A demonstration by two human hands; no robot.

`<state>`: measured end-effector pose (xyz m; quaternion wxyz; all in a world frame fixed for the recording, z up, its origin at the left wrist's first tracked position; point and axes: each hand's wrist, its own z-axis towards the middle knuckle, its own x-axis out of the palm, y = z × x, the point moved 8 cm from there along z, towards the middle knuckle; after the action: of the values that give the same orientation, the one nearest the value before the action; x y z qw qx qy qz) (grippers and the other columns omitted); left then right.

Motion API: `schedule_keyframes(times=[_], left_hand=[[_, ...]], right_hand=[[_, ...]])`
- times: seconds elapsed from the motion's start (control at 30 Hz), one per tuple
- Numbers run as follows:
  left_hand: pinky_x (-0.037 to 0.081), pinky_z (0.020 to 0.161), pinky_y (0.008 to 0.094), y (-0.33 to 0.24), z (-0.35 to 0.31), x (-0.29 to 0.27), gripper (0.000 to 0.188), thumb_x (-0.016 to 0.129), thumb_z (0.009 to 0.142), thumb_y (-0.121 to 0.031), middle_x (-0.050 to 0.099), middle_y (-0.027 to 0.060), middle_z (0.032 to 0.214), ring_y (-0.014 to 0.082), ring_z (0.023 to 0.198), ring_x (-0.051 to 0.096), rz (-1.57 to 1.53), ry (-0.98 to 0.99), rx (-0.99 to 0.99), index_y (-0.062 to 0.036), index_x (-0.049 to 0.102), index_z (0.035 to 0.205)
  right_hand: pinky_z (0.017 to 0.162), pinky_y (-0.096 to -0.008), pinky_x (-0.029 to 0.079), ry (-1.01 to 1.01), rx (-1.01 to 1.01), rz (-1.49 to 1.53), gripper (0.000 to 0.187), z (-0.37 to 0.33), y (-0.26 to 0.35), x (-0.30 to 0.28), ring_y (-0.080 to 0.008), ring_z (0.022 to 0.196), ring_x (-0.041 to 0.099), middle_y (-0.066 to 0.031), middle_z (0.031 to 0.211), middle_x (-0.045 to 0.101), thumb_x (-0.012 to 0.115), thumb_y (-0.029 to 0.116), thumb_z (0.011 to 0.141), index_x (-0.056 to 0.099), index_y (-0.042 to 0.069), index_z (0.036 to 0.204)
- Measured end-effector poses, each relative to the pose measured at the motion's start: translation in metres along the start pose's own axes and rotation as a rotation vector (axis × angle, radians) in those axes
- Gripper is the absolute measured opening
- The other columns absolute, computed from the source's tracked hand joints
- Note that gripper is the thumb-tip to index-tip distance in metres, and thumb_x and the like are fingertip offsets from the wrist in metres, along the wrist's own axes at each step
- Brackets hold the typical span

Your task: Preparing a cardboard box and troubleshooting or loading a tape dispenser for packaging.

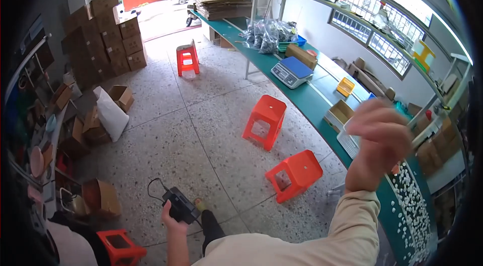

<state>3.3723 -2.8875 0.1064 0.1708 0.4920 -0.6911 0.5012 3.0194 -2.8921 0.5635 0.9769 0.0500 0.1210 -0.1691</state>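
My left hand (pixel 173 219) is low in the view, closed on a black boxy device (pixel 182 205) with a thin black cable looping from it. The device hangs above the speckled floor, and its exact kind does not show. On the right, my right hand (pixel 381 133) is raised in front of the green worktable (pixel 322 115). Its fingers are bent and smeared by motion, so whether they hold anything is unclear. Behind that hand, partly covered, are a pale tray (pixel 348 141) and an open cardboard box (pixel 338 115). Small white pieces (pixel 410 205) lie scattered on the table below it.
Red plastic stools stand on the floor, one (pixel 294 175) near the table. A blue-topped scale (pixel 292 71) and bagged goods (pixel 269 34) sit farther along. Stacked cartons (pixel 103 39) and a white sack (pixel 110 114) line the left. Another person's clothing (pixel 70 241) shows lower left.
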Motion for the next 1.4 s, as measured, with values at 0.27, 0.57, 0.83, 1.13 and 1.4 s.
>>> schedule_keyframes(times=[0.27,0.57,0.83,1.13,1.4], left_hand=[[0.051,0.081,0.0433,-0.059,0.278,0.123,0.034,0.067,0.077,-0.032,0.066,0.0056,0.098,0.0248,0.088,0.064,0.022,0.111,-0.187,-0.0107,0.063,0.103],[0.051,0.081,0.0428,-0.097,0.516,0.268,0.034,0.064,0.078,-0.030,0.067,0.0070,0.095,0.0258,0.087,0.064,0.048,0.220,-0.281,-0.0073,0.063,0.104],[0.051,0.081,0.0417,-0.099,0.748,0.405,0.034,0.062,0.080,-0.029,0.066,0.0080,0.098,0.0261,0.089,0.063,0.196,0.165,-0.227,-0.0064,0.062,0.106],[0.052,0.081,0.0403,-0.070,1.014,0.547,0.043,0.060,0.081,-0.027,0.064,0.0111,0.103,0.0259,0.093,0.063,0.480,0.239,-0.365,-0.0036,0.055,0.116],[0.050,0.084,0.0353,-0.036,1.228,0.716,0.057,0.071,0.074,-0.010,0.058,0.0101,0.109,0.0215,0.097,0.060,0.830,0.597,-0.519,-0.0066,0.044,0.124]], right_hand=[[0.076,-0.0437,0.051,1.539,1.377,-0.301,0.051,-0.485,-0.252,0.260,-0.0351,0.085,0.064,-0.0186,0.088,0.066,0.056,0.054,0.081,0.069,0.005,0.087],[0.079,-0.0300,0.047,0.823,2.277,0.728,0.037,-0.555,-0.357,0.386,-0.0110,0.085,0.057,-0.0039,0.092,0.066,0.059,0.033,0.089,0.068,0.000,0.101],[0.066,-0.0415,0.051,1.197,1.364,-0.060,0.041,-0.461,-0.737,0.545,-0.0327,0.074,0.065,-0.0152,0.076,0.067,0.055,0.045,0.082,0.067,0.007,0.077],[0.078,-0.0378,0.050,0.496,1.558,0.793,0.103,-0.225,-1.010,0.728,-0.0264,0.092,0.061,-0.0196,0.120,0.053,0.075,0.047,0.072,0.013,0.013,0.147],[0.084,-0.0342,0.053,-0.099,1.726,0.876,0.115,-0.188,-1.216,0.812,-0.0226,0.111,0.054,-0.0094,0.130,0.045,0.080,0.005,0.066,0.000,0.020,0.147]])
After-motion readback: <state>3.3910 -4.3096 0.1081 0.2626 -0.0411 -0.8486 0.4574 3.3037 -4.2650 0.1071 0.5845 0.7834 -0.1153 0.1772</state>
